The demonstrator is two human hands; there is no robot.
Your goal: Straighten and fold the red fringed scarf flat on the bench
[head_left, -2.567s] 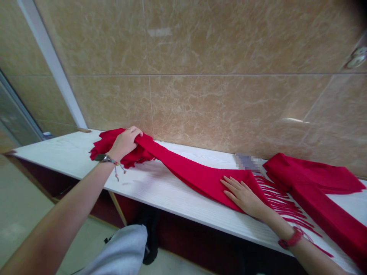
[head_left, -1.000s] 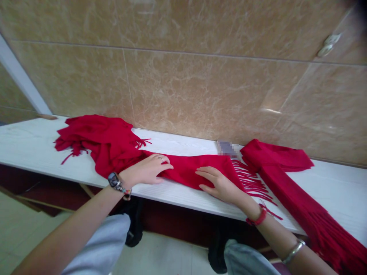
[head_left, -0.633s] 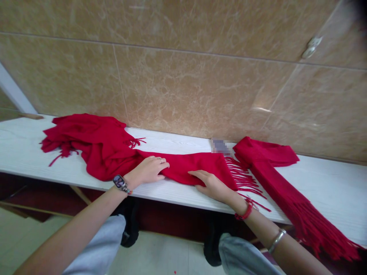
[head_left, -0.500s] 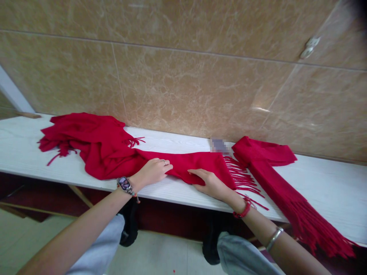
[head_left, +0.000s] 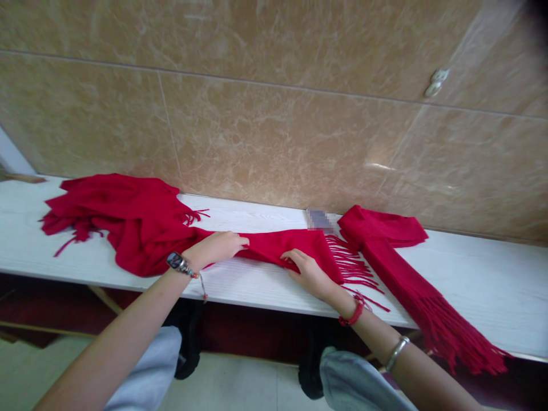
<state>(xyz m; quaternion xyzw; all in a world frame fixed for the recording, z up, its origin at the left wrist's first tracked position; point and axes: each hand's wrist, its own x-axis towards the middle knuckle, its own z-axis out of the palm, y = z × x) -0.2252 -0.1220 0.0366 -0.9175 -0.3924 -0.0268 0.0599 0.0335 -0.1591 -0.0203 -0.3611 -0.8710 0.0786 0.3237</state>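
A long red scarf (head_left: 137, 228) lies along the white shelf (head_left: 492, 285), bunched at the left and pulled into a narrow band in the middle, with its fringe (head_left: 349, 262) at the right end. My left hand (head_left: 216, 248) rests flat on the band, fingers stretched to the right, watch on the wrist. My right hand (head_left: 308, 274) is a hand's width further right, near the fringe. Its fingers curl over the band's near edge, and a red bracelet is on the wrist.
A second red scarf (head_left: 394, 262) runs from the wall down to the shelf's front edge at the right, fringe hanging over. A small blurred object (head_left: 317, 219) sits by the tiled wall (head_left: 274, 142). My knees in grey trousers (head_left: 149, 371) are below the shelf.
Earlier my left hand held the scarf's far left end; it has come to the middle. Both hands have drawn closer together, and my right hand's fingers have gone from flat to curled on the edge.
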